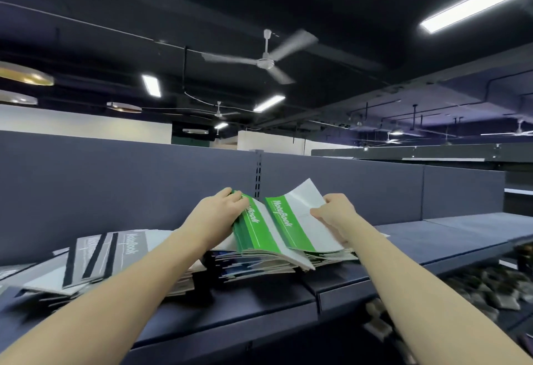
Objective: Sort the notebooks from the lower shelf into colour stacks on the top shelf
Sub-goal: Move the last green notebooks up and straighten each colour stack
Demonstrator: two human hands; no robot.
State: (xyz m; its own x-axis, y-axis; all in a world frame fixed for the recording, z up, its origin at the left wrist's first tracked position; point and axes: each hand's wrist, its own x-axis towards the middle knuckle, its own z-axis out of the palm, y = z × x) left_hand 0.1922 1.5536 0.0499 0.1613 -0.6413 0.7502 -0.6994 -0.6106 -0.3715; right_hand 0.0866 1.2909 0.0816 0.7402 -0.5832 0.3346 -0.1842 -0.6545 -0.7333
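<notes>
On top shelf point(259, 304): L hand point(215, 214) grips green notebooks point(253, 235); R hand point(336, 213) pinches top cover.

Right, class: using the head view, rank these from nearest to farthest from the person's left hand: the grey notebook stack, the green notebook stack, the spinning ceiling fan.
1. Green notebook stack: gripped by the left hand, centre of the top shelf.
2. Grey notebook stack: to the left on the same shelf.
3. Ceiling fan: high overhead, beyond the shelf.
</notes>
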